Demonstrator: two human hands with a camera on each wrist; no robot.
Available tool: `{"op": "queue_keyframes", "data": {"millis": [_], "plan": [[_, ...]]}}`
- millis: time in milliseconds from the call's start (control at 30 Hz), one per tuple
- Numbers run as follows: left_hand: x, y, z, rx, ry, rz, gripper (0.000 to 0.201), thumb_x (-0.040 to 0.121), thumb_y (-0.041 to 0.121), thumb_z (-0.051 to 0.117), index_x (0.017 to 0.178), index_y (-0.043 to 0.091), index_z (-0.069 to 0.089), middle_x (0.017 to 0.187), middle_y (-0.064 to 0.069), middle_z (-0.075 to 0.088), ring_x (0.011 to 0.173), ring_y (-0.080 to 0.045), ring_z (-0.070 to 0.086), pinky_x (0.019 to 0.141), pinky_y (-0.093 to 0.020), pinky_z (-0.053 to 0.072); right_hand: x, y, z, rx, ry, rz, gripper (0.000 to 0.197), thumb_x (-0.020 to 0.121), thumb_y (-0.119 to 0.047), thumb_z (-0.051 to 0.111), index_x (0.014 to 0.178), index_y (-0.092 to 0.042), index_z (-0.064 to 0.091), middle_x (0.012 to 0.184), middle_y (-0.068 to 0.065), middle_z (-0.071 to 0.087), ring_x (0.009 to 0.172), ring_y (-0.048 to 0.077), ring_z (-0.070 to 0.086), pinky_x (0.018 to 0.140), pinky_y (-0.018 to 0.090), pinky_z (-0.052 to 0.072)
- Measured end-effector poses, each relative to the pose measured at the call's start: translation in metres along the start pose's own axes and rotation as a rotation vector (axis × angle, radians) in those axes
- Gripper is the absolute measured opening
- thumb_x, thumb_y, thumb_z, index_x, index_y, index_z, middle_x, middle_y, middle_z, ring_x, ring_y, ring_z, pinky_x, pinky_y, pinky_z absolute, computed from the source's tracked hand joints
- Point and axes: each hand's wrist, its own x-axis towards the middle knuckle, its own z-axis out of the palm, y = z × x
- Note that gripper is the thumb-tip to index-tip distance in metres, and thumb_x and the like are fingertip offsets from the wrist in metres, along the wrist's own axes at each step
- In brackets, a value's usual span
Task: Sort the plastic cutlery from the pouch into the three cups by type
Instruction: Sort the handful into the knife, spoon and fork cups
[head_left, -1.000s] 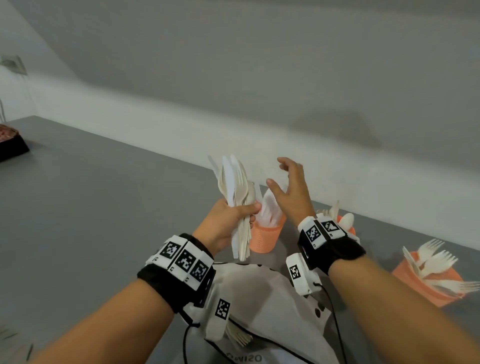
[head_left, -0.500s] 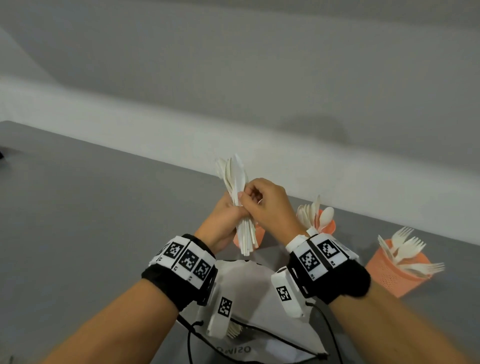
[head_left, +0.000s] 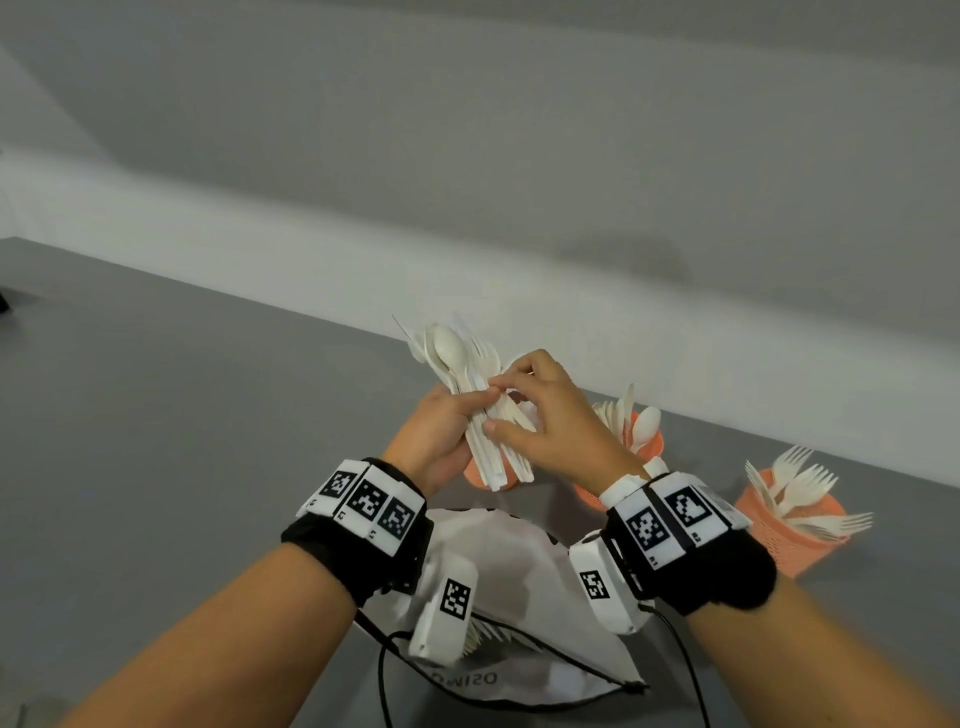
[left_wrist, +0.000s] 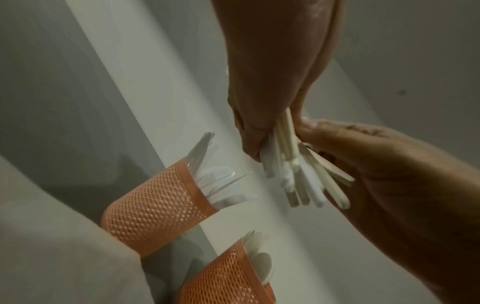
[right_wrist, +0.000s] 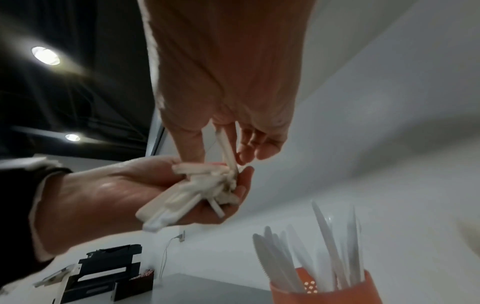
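My left hand (head_left: 457, 421) grips a bundle of white plastic cutlery (head_left: 467, 384) by the handles, spoon bowls and fork tines pointing up and left. My right hand (head_left: 493, 405) pinches one thin handle (right_wrist: 227, 150) in that bundle; its type is hidden. Behind the hands stands an orange mesh cup with knives (left_wrist: 155, 205), mostly hidden in the head view. The spoon cup (head_left: 649, 447) is to its right, and the fork cup (head_left: 789, 525) stands furthest right. The white pouch (head_left: 519, 582) lies under my wrists.
More cutlery (head_left: 488, 634) pokes out of the pouch mouth. A black cord (head_left: 384, 675) loops beside the pouch. The grey table (head_left: 182, 441) runs left to a white wall (head_left: 727, 338). In the right wrist view a black printer (right_wrist: 103, 273) sits far off.
My right hand came from open beside the bundle onto it and now pinches a handle. The bundle has tilted to the left.
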Motion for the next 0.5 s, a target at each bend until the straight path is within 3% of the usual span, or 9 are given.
{"op": "queue_keyframes", "data": {"millis": [100,233,367,500], "plan": [[0.000,-0.002,0.001,-0.009,0.017,0.025,0.033,0.091,-0.007,0.044,0.123,-0.008,0.050,0.101,-0.020,0.063,0.088,-0.026,0.068,0.071,-0.033,0.059,-0.005,0.000,-0.002,-0.016,-0.032,-0.007,0.047,0.082,-0.013,0.065,0.127,-0.009,0.052,0.108,-0.002,0.042,0.101,0.017,0.051,0.088,0.019,0.040],[-0.002,-0.004,0.001,-0.035,0.011,0.013,0.027,0.092,-0.001,0.046,0.117,-0.007,0.054,0.101,-0.017,0.065,0.089,-0.024,0.069,0.073,-0.033,0.058,-0.011,0.001,-0.003,-0.005,-0.022,-0.028,0.042,0.088,-0.008,0.056,0.129,-0.011,0.048,0.116,0.002,0.049,0.100,0.015,0.053,0.087,0.022,0.044],[-0.001,-0.003,0.001,-0.056,0.006,-0.012,0.028,0.094,0.005,0.047,0.120,-0.003,0.054,0.107,-0.017,0.066,0.102,-0.028,0.065,0.091,-0.041,0.052,-0.017,0.006,-0.003,0.051,0.069,-0.013,0.033,0.089,-0.003,0.051,0.120,-0.013,0.051,0.108,-0.003,0.054,0.088,0.004,0.050,0.078,0.007,0.039],[-0.002,-0.002,0.004,-0.069,0.007,-0.016,0.025,0.094,0.003,0.046,0.117,-0.002,0.054,0.100,-0.016,0.066,0.087,-0.023,0.070,0.076,-0.036,0.059,-0.016,0.009,0.004,-0.032,0.088,-0.018,0.025,0.091,-0.004,0.048,0.114,-0.006,0.057,0.111,0.007,0.055,0.092,0.015,0.054,0.077,0.014,0.040]]}}
